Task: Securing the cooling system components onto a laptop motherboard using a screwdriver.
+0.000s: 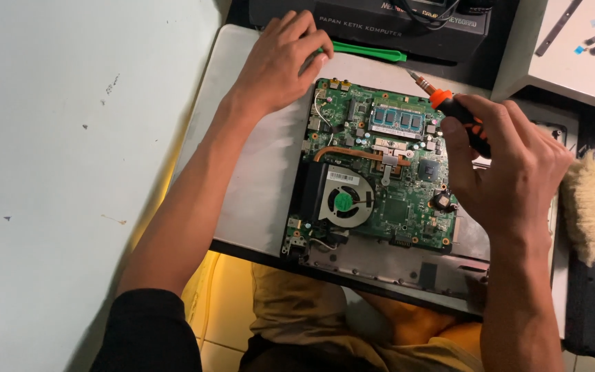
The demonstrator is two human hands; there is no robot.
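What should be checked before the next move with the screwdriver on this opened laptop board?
1. Right hand grips the orange-and-black screwdriver: ok.
2. Screwdriver tip seated on a screw: not ok; it points up and away, clear of the motherboard.
3. Left hand steadies the laptop base at the board's top-left corner: ok.
4. Green pry tool off the board: ok, though partly under the left hand.
5. Cooling fan uncovered: ok.
6. All board screws removed: cannot tell.
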